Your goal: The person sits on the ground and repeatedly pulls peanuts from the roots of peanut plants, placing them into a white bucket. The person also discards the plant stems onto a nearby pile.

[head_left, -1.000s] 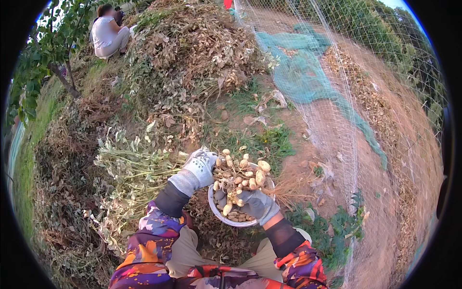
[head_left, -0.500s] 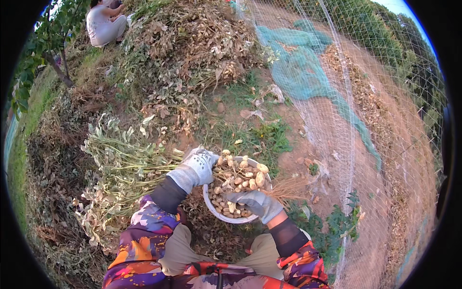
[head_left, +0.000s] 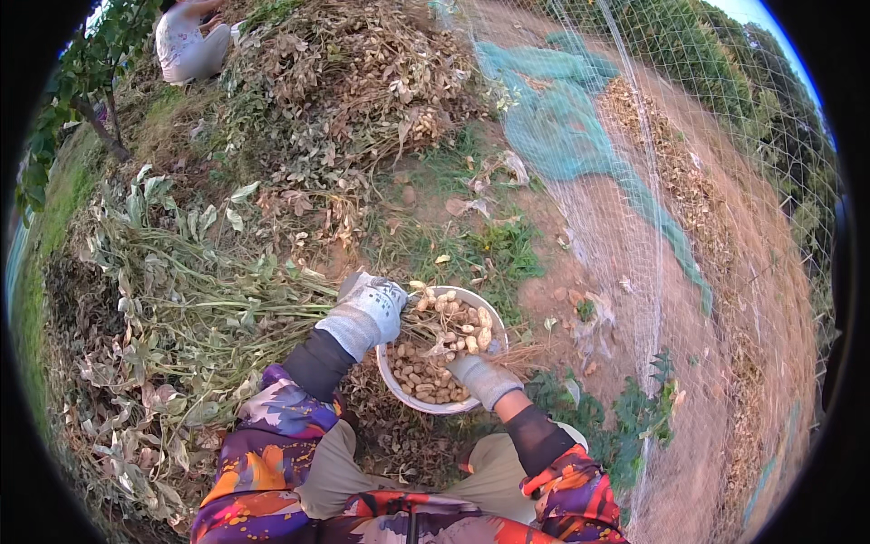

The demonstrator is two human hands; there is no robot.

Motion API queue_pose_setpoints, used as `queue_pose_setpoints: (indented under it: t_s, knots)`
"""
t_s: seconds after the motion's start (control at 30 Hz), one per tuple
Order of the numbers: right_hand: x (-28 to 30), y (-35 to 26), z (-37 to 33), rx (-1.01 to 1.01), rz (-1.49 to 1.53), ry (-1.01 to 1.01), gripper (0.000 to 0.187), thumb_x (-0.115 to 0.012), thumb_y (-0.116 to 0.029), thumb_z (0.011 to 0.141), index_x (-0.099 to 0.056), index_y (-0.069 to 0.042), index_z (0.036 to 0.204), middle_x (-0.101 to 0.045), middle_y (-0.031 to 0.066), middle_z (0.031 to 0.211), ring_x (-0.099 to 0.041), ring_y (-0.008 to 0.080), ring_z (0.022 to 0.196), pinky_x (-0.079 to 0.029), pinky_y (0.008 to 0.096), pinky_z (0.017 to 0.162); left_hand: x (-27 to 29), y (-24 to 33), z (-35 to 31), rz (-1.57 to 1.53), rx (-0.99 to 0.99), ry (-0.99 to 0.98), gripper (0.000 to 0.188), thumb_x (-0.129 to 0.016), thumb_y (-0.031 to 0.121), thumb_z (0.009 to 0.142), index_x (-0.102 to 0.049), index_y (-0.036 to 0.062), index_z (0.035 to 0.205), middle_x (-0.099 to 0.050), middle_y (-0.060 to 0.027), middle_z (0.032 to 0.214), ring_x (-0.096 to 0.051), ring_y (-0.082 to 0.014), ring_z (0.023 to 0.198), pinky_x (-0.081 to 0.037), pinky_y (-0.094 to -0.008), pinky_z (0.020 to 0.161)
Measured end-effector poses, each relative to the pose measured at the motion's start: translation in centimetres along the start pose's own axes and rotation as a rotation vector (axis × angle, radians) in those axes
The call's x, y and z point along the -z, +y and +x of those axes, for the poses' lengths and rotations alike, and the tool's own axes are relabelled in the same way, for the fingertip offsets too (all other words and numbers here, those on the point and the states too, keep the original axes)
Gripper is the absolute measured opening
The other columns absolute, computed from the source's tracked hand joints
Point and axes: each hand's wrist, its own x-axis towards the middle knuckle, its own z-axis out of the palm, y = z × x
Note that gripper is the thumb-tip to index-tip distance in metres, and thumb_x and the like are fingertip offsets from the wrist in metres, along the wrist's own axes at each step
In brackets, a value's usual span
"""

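Your left hand (head_left: 370,308) is clenching peanut stems (head_left: 281,301), probably light, bendy; hold near pods (head_left: 471,343). Right hand (head_left: 485,376): fingers hidden, can't tell.

light: bright, even daylight | shadows: soft | sky (head_left: 750,11): brightest patch | edges: fisheye-bowed, black surround

Peanuts (head_left: 428,374) in bucket (head_left: 442,409), netting (head_left: 564,136) right

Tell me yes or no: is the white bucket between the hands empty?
No, unshelled peanuts lie inside the white bucket, plainly visible within its rim.
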Motion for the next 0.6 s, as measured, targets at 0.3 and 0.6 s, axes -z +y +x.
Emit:
queue_pose_setpoints:
  t_s: [0.3, 0.6]
  knots:
    - [3.7, -1.7, -1.6, 0.000, 0.401, 0.198, 0.037, -0.060, -0.027, 0.078, -0.057, -0.003, 0.105, -0.064, 0.0145, 0.083, -0.062, 0.0259, 0.065, -0.049, 0.0339, 0.061, 1.5, -0.7, -0.4, -0.110, 0.133, 0.074, 0.030, -0.060, 0.023, 0.070, -0.063, 0.0127, 0.098, -0.064, -0.0099, 0.099, -0.059, -0.0261, 0.098, -0.043, -0.0366, 0.087]
    - [0.0, 0.8, -0.9, 0.220, 0.411, 0.501, 0.066, -0.072, -0.037, 0.066, -0.049, -0.008, 0.120, -0.053, 0.0174, 0.114, -0.050, 0.0320, 0.107, -0.042, 0.0382, 0.089, 1.6, -5.9, -1.5, -0.431, 0.426, 0.297, 0.050, -0.069, 0.032, 0.062, -0.060, 0.0071, 0.105, -0.060, -0.0156, 0.107, -0.056, -0.0276, 0.102, -0.044, -0.0342, 0.088]
